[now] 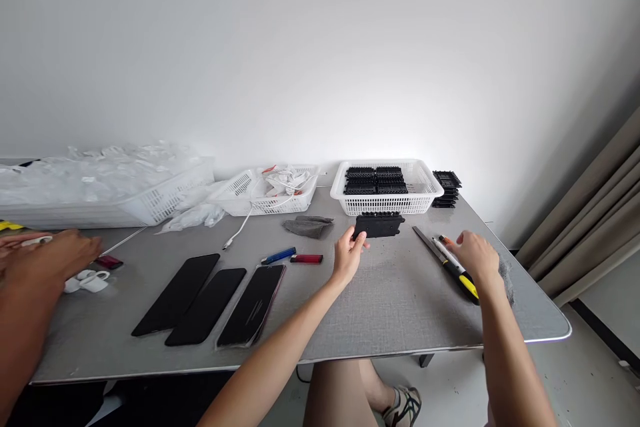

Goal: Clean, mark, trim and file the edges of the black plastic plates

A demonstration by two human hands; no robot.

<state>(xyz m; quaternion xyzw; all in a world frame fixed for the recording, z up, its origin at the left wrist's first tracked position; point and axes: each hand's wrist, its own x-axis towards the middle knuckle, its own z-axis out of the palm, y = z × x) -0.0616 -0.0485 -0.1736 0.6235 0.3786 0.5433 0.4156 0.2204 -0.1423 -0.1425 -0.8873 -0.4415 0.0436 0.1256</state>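
My left hand (349, 255) grips a flat black plastic part (379, 225) by its left end and holds it up over the table, in front of a white basket. Small studs run along the part's top edge. My right hand (477, 257) is at the right, its fingers curled together; whatever they pinch, if anything, is hidden. Just left of it lie a yellow and black utility knife (457, 273), a white pen-like item (454, 255) and a small orange-tipped item (444, 239). A grey cloth (507, 280) shows partly behind my right wrist.
The white basket (385, 205) holds several black parts; more are stacked (447, 188) beside it. Phones (205, 307), two lighters (307, 259) and a grey rag (309, 227) lie left. Further left are baskets of plastic bags (100, 180) and a co-worker's hands (55, 257).
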